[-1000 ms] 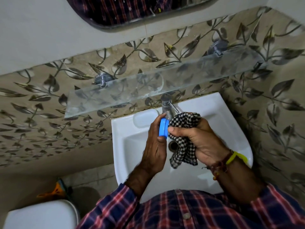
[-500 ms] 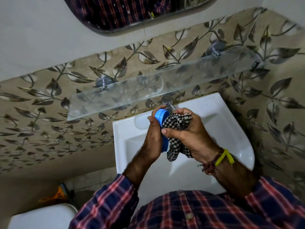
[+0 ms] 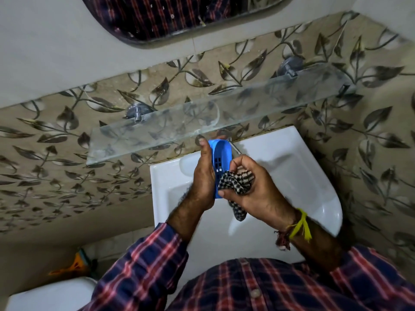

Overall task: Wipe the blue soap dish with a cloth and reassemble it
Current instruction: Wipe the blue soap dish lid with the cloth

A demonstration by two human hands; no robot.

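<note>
Cloth (image 3: 235,182) slid from upper part of blue soap dish (image 3: 221,162) to its lower end; slotted inside now exposed

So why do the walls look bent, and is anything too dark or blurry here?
Head view: the wide lens bows the glass shelf and tiles; light is dim, with glare on the sink rim; the soap dish and cloth stay fairly sharp.

Pretty clearly a small home bathroom: white washbasin (image 3: 280,171) with tap, glass shelf (image 3: 157,135), mirror (image 3: 179,16), leaf-patterned wall tiles (image 3: 370,131), toilet lid (image 3: 51,295) nearby.
</note>
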